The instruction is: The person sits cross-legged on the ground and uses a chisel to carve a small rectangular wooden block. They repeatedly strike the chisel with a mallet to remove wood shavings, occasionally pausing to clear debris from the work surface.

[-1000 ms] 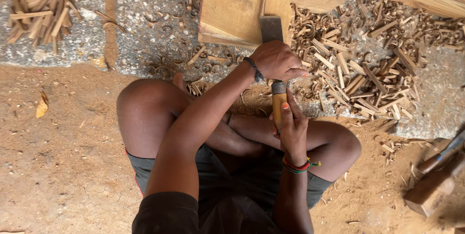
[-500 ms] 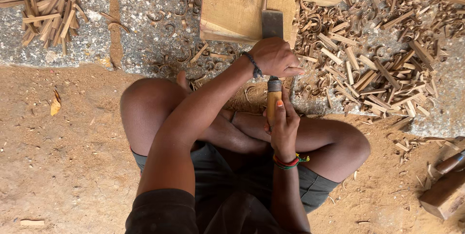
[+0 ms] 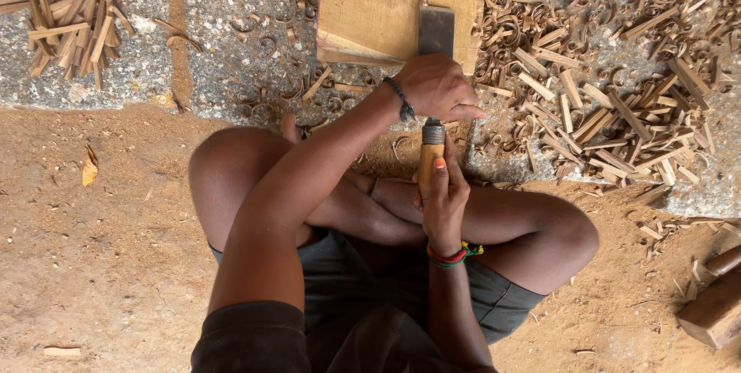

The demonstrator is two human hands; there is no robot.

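Observation:
I sit cross-legged on the ground. A wide chisel (image 3: 436, 31) with a flat steel blade and a yellow wooden handle lies against a pale wooden block (image 3: 370, 6) in front of me. My left hand (image 3: 436, 87), with a dark bracelet at the wrist, is closed over the chisel's shank just behind the blade. My right hand (image 3: 441, 199), with a red, green and yellow wristband, grips the handle's lower end. The blade's edge rests on the block's top face near its right side.
Wood chips and curled shavings (image 3: 610, 103) cover the grey stone slab to the right. A pile of wood offcuts (image 3: 73, 29) lies at far left. A wooden mallet (image 3: 714, 303) sits on the dirt at the lower right. A dry leaf (image 3: 90, 168) lies left.
Both hands and the chisel keep the same hold on the block. The view has shifted slightly, with the blade a little further onto the block.

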